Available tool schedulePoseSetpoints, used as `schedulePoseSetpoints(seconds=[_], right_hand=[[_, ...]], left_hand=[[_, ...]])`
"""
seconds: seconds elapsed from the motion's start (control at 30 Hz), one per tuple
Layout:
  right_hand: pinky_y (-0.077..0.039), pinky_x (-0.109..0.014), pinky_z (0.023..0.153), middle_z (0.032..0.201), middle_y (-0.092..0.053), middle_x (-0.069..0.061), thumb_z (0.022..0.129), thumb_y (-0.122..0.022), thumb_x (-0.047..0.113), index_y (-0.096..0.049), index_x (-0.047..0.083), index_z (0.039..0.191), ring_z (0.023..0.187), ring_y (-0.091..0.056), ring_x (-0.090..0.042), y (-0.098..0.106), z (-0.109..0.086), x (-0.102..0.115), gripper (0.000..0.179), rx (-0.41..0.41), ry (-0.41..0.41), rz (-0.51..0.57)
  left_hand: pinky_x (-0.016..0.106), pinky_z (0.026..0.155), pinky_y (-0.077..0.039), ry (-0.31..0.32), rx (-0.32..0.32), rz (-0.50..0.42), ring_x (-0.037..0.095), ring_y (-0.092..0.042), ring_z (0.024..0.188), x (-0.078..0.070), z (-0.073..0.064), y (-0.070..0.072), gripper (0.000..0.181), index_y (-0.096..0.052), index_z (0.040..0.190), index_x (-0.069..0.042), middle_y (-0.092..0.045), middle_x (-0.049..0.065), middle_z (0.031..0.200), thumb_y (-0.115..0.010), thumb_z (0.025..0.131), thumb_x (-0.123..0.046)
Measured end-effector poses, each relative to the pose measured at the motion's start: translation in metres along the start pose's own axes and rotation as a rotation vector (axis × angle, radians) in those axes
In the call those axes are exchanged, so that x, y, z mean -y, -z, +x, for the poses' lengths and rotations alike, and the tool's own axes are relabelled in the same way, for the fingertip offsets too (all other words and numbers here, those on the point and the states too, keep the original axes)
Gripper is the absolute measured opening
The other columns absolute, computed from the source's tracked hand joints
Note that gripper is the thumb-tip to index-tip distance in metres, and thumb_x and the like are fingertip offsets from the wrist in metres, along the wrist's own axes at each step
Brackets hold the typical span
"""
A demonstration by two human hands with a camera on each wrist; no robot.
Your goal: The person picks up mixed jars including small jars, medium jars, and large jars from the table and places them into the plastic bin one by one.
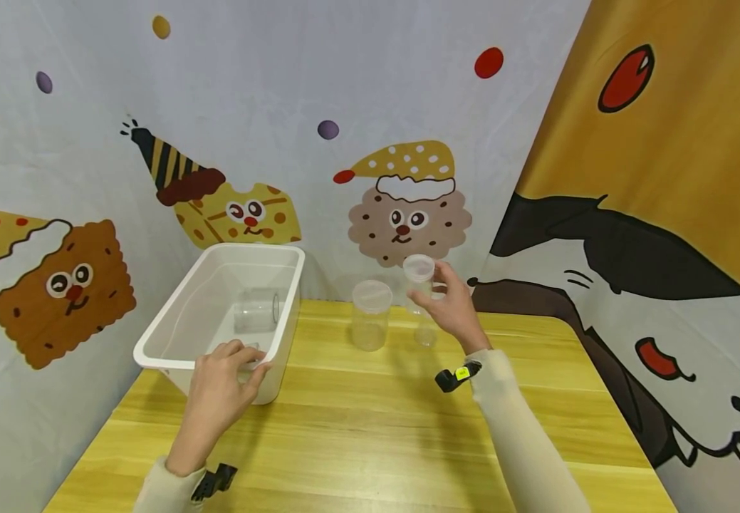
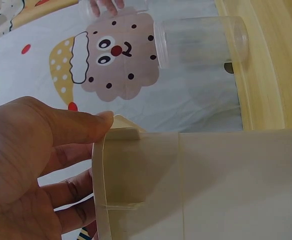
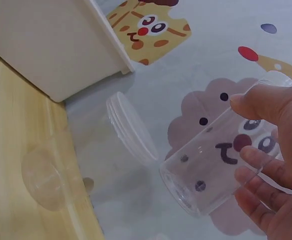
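Note:
A white plastic bin [image 1: 286,306] stands on the left of the table. My left hand [image 1: 222,385] grips its near rim, thumb on one side and fingers on the other in the left wrist view [image 2: 60,145]. Inside the bin a clear jar [image 1: 256,311] lies on its side. With the thumb and fingers of my right hand [image 1: 453,306] I hold a narrow clear jar [image 3: 211,155] by its upper part, below a whitish lid. A wider clear jar [image 1: 370,320] with a lid stands upright on the table, left of that hand.
The wooden table [image 1: 370,442] meets a printed cloth backdrop [image 1: 248,85] at its back edge, close behind the jars. More of the cloth, with a large cartoon face, hangs along the right side. The bin's side wall rises between its contents and the standing jar.

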State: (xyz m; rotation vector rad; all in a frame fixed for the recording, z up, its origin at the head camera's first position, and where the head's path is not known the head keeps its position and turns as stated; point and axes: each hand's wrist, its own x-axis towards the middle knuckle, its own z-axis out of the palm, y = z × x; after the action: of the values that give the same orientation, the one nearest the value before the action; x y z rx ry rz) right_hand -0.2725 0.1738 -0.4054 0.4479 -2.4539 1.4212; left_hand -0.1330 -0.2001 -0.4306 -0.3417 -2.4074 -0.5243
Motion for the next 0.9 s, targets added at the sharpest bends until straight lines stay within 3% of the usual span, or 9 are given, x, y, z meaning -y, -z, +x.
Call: schedulePoseSetpoints(seconds=[0.17, 0.37, 0.53, 0.7, 0.9], right_hand=[[-0.041, -0.049, 0.096, 0.121, -0.057, -0.002, 0.08, -0.075, 0.029, -0.046, 0.027, 0.133, 0.111, -0.051, -0.023, -0.004, 0.003, 0.011, 0.06, 0.014, 0.01, 0.026], [-0.04, -0.051, 0.095, 0.121, -0.056, -0.011, 0.082, -0.073, 0.014, -0.045, 0.01, 0.134, 0.11, -0.051, -0.029, -0.005, -0.003, 0.045, 0.059, 0.037, 0.018, 0.042], [-0.04, -0.051, 0.095, 0.12, -0.056, -0.013, 0.083, -0.072, 0.013, -0.045, 0.009, 0.134, 0.11, -0.05, -0.031, -0.007, -0.002, 0.058, 0.058, 0.044, 0.018, 0.037], [-0.04, -0.053, 0.096, 0.119, -0.056, -0.01, 0.082, -0.073, 0.016, -0.045, 0.012, 0.135, 0.11, -0.051, -0.032, -0.011, 0.003, 0.058, 0.059, 0.056, 0.027, 0.052], [-0.04, -0.051, 0.095, 0.118, -0.057, -0.003, 0.08, -0.075, 0.026, -0.045, 0.024, 0.135, 0.11, -0.052, -0.025, -0.022, 0.016, 0.039, 0.062, 0.062, 0.038, 0.063]], left_hand=[[0.034, 0.057, -0.033, 0.003, 0.003, -0.004, 0.019, -0.056, 0.065, 0.0, 0.0, 0.0, 0.017, -0.073, 0.082, -0.014, -0.062, 0.001, 0.075, -0.083, 0.069, -0.02], [0.035, 0.056, -0.033, -0.001, 0.001, -0.001, 0.019, -0.055, 0.064, 0.0, 0.001, 0.0, 0.018, -0.073, 0.082, -0.014, -0.062, 0.0, 0.074, -0.083, 0.068, -0.019], [0.035, 0.055, -0.034, -0.009, -0.005, -0.001, 0.019, -0.055, 0.063, 0.0, 0.001, 0.0, 0.018, -0.073, 0.081, -0.013, -0.062, 0.0, 0.074, -0.083, 0.068, -0.019], [0.035, 0.055, -0.034, -0.008, -0.004, 0.002, 0.019, -0.056, 0.063, 0.0, 0.001, 0.0, 0.017, -0.073, 0.081, -0.013, -0.062, 0.0, 0.074, -0.083, 0.068, -0.02], [0.035, 0.055, -0.035, -0.007, -0.004, 0.007, 0.02, -0.056, 0.064, 0.001, 0.001, 0.0, 0.018, -0.073, 0.081, -0.013, -0.062, 0.0, 0.074, -0.083, 0.068, -0.019]])
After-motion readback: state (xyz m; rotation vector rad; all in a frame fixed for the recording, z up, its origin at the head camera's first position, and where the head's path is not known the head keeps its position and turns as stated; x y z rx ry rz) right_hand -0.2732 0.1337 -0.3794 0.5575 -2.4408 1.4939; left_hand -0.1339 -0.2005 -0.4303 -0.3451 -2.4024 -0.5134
